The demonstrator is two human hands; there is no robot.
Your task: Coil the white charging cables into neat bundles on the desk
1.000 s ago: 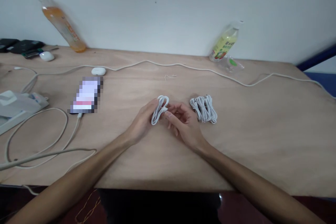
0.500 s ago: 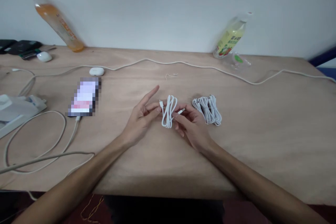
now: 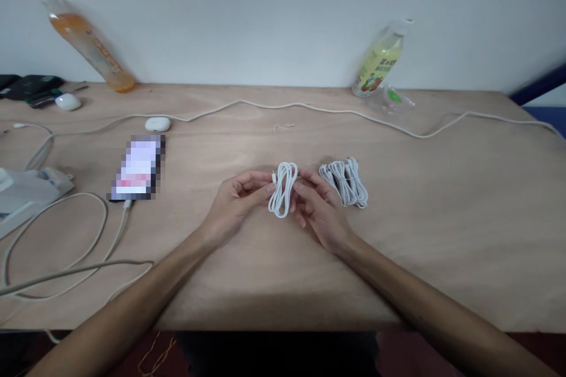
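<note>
A white charging cable [image 3: 282, 189], folded into a loose bundle of loops, is held upright above the table between both hands. My left hand [image 3: 241, 200] pinches its left side between thumb and fingers, where a small connector sticks up. On the other side, my right hand [image 3: 321, 203] grips the loops with its thumb in front and fingers behind. Just beyond the right hand, several more bundled white cables [image 3: 347, 181] lie side by side on the table. A short thin white tie [image 3: 283, 128] rests farther back.
A phone [image 3: 138, 168] with a plugged-in cable and a white earbud case [image 3: 158, 124] lie left. One long white cord [image 3: 300, 105] crosses the table. An orange drink bottle [image 3: 92, 50] and a yellow-green bottle [image 3: 379, 65] lean at the wall. A power strip [image 3: 26, 200] sits far left.
My left index finger, raised before, has come down onto the cable bundle. The connector that stuck out by my right thumb no longer shows. The whole view has shifted slightly.
</note>
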